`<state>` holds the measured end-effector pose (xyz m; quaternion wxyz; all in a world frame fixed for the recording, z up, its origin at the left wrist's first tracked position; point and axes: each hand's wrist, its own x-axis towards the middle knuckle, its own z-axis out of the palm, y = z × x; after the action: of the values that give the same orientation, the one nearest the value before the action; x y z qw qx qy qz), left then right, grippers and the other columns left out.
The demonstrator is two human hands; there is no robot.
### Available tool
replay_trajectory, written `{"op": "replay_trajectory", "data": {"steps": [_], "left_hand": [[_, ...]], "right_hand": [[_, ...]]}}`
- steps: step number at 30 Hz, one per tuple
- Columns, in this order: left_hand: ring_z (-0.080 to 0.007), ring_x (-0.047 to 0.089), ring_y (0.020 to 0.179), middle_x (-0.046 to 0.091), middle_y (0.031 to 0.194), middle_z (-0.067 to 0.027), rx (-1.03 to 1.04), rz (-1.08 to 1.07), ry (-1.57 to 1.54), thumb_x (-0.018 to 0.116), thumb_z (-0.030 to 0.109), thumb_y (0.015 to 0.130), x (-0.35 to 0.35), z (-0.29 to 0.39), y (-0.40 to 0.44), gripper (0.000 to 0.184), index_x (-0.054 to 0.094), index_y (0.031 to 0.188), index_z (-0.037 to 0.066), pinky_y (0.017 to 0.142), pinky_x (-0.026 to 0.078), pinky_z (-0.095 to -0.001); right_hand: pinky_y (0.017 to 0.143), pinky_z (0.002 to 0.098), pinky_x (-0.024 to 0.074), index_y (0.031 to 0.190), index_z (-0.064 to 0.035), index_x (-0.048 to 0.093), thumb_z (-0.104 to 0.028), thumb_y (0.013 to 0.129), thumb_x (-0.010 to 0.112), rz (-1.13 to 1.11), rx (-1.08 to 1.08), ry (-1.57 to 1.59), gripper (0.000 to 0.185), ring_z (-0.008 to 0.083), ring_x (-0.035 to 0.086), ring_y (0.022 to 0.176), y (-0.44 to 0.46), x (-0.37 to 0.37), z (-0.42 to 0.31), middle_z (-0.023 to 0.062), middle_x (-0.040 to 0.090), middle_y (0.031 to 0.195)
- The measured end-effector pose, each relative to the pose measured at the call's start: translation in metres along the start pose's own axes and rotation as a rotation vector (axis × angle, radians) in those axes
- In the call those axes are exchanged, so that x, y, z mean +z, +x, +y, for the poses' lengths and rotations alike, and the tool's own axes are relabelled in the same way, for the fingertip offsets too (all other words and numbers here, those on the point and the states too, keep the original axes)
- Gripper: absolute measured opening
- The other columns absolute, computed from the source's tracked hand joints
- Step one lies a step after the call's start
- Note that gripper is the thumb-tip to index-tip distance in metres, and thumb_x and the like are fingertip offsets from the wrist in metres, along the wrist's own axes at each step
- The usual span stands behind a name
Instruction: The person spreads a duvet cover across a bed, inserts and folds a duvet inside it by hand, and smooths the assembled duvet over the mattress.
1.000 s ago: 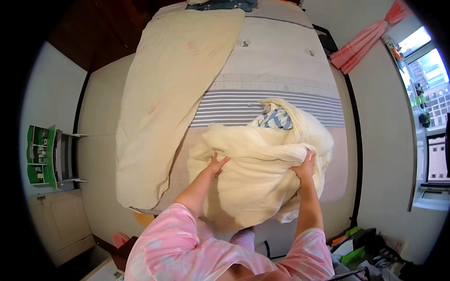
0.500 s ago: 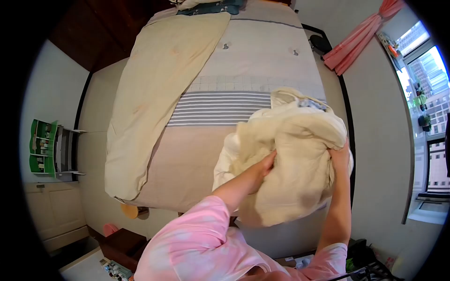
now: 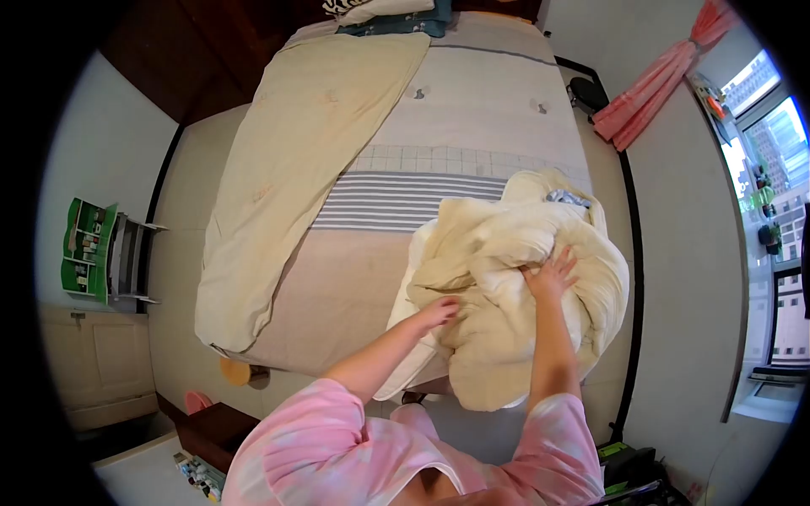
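Observation:
A bunched cream quilt [image 3: 489,354] lies heaped on the front right corner of the bed, with folds piled up and part of it over the edge. My right hand [image 3: 553,274] rests flat on top of the heap, fingers spread. At the quilt's left side is my left hand [image 3: 440,312], fingers loosely extended and grasping nothing; whether it touches the fabric I cannot tell. A bluish bit of cloth [image 3: 567,198] shows among the folds at the back. White fabric [image 3: 413,358] sticks out beneath the quilt on the left.
The bed [image 3: 295,325] has a striped, pinkish-grey sheet. A cream cover [image 3: 295,152] is spread along its left side, and pillows [image 3: 392,27] lie at the head. A round stool [image 3: 236,371] stands by the foot. The wall and pink curtain [image 3: 654,93] are on the right.
Both hands have let go of the quilt, which has dropped into a rounder heap. My right hand has moved left onto its top; my left hand has drawn back left.

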<state>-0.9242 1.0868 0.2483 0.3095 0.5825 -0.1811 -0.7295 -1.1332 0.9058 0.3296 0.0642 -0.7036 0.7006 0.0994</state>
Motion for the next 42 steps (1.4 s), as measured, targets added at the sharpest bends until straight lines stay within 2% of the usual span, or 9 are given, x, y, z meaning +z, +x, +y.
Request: {"op": "replay_trajectory", "data": {"steps": [7, 11, 19, 25, 28, 34, 37, 40, 42], "left_hand": [[-0.0119, 0.054, 0.098, 0.058, 0.106, 0.0019, 0.006, 0.282, -0.114, 0.059, 0.028, 0.087, -0.113, -0.045, -0.038, 0.035, 0.054, 0.118, 0.016, 0.079, 0.042, -0.0301], [-0.0121, 0.053, 0.095, 0.058, 0.105, -0.0012, 0.104, 0.329, -0.054, 0.060, 0.026, 0.086, -0.172, -0.049, -0.059, 0.035, 0.054, 0.118, 0.014, 0.079, 0.043, -0.0311], [-0.0297, 0.050, 0.112, 0.051, 0.121, -0.0177, 0.073, 0.716, 0.430, 0.062, 0.022, 0.080, -0.333, -0.084, -0.114, 0.043, 0.053, 0.121, 0.010, 0.095, 0.041, -0.0392], [-0.0395, 0.014, 0.137, 0.017, 0.149, -0.0206, -0.199, 0.821, 0.956, 0.054, 0.023, 0.084, -0.457, -0.158, -0.145, 0.044, 0.050, 0.128, 0.017, 0.109, 0.020, -0.0509], [-0.0434, 0.009, 0.137, 0.005, 0.153, -0.0138, -0.458, 0.890, 0.779, 0.053, 0.021, 0.085, -0.483, -0.149, -0.170, 0.047, 0.048, 0.131, 0.016, 0.108, 0.017, -0.0559], [-0.0278, 0.040, 0.126, 0.030, 0.144, -0.0122, -0.277, 0.965, 0.546, 0.052, 0.018, 0.086, -0.563, -0.218, -0.163, 0.033, 0.055, 0.119, 0.012, 0.102, 0.027, -0.0551], [-0.0241, 0.053, 0.109, 0.047, 0.128, -0.0118, 0.091, 1.033, 0.072, 0.053, 0.015, 0.086, -0.605, -0.222, -0.171, 0.023, 0.060, 0.108, 0.011, 0.096, 0.037, -0.0460], [-0.0279, 0.057, 0.099, 0.056, 0.111, -0.0123, 0.207, 1.231, 0.144, 0.054, 0.011, 0.084, -0.634, -0.212, -0.187, 0.019, 0.062, 0.101, 0.010, 0.088, 0.043, -0.0370], [-0.0302, 0.058, 0.093, 0.059, 0.100, -0.0126, 0.127, 1.650, 0.539, 0.055, 0.009, 0.082, -0.637, -0.191, -0.208, 0.018, 0.062, 0.099, 0.011, 0.083, 0.045, -0.0373]], "right_hand": [[0.102, 0.0646, 0.0199, 0.148, -0.0234, 0.003, -0.058, 0.072, 0.064, -0.080, 0.050, -0.059, 0.103, 0.0434, 0.007, 0.137, -0.018, -0.044, -0.030, 0.0126, -0.003, 0.153], [0.100, 0.0589, 0.0281, 0.145, -0.0209, 0.020, -0.040, 0.078, 0.065, -0.045, 0.247, -0.166, 0.083, 0.0380, 0.022, 0.134, -0.022, -0.076, -0.042, 0.0137, 0.016, 0.151], [0.099, 0.0478, 0.0325, 0.116, -0.0102, 0.053, -0.007, 0.069, 0.064, 0.511, -0.241, 0.113, 0.048, 0.0309, 0.041, 0.121, -0.074, -0.071, -0.206, 0.0145, 0.045, 0.127], [0.094, 0.0447, 0.0391, 0.108, -0.0057, 0.057, 0.000, 0.069, 0.058, 0.246, -0.632, 0.389, 0.040, 0.0369, 0.046, 0.112, -0.120, 0.061, -0.362, 0.0206, 0.047, 0.123], [0.093, 0.0450, 0.0398, 0.105, -0.0053, 0.058, -0.001, 0.071, 0.058, 0.044, -0.740, 0.428, 0.035, 0.0389, 0.047, 0.108, -0.156, 0.117, -0.412, 0.0215, 0.047, 0.121], [0.088, 0.0416, 0.0434, 0.101, -0.0071, 0.059, -0.003, 0.074, 0.059, -0.353, -0.803, 0.465, 0.027, 0.0349, 0.051, 0.103, -0.214, 0.161, -0.458, 0.0165, 0.053, 0.111], [0.085, 0.0398, 0.0448, 0.100, -0.0076, 0.060, -0.003, 0.075, 0.059, -0.423, -0.803, 0.436, 0.026, 0.0331, 0.053, 0.100, -0.229, 0.159, -0.474, 0.0138, 0.056, 0.105], [0.084, 0.0401, 0.0451, 0.100, -0.0079, 0.060, -0.004, 0.075, 0.059, -0.460, -0.815, 0.418, 0.025, 0.0333, 0.053, 0.099, -0.234, 0.165, -0.493, 0.0140, 0.057, 0.102], [0.084, 0.0406, 0.0451, 0.099, -0.0080, 0.060, -0.004, 0.075, 0.059, -0.486, -0.836, 0.402, 0.025, 0.0338, 0.054, 0.098, -0.239, 0.165, -0.507, 0.0146, 0.057, 0.102]]}}
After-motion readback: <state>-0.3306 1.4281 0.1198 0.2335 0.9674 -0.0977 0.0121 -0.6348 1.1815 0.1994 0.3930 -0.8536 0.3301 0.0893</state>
